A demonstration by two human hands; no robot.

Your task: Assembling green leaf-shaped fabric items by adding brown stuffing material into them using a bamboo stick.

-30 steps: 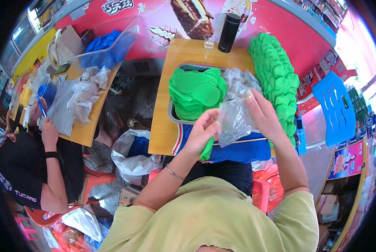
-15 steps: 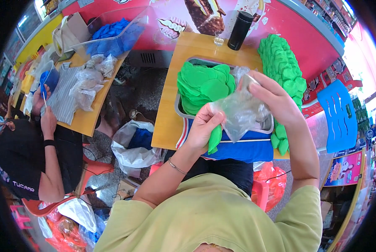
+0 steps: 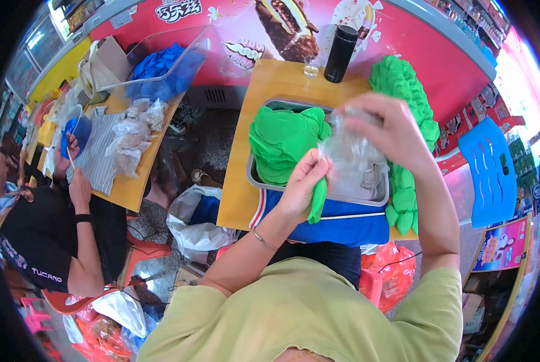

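Observation:
My left hand [image 3: 304,188] is closed in front of the metal tray [image 3: 257,176]. A folded green fabric-like piece [image 3: 318,202] hangs below its fingers, and thumb and fingertips pinch the edge of a clear plastic bag [image 3: 347,158]. My right hand [image 3: 387,123] is at the upper side of the bag, its fingers smeared by motion, so I cannot make out its grip. Inside the tray, at the left, lies a heap of thin rounded green pieces [image 3: 282,142]. More clear plastic [image 3: 372,175] shows at the tray's right side.
A long stack of green pieces [image 3: 406,99] runs along the table's right side. A black bottle [image 3: 341,54] and small glass [image 3: 311,66] stand at the back. Blue cloth [image 3: 354,228] covers the front edge. At left, a co-worker [image 3: 53,241] handles something blue near a plastic bin [image 3: 194,63].
My right hand has shifted slightly left across the bag's top and is now blurred. My left hand still pinches the bag with the green piece. The whole view has tilted a little.

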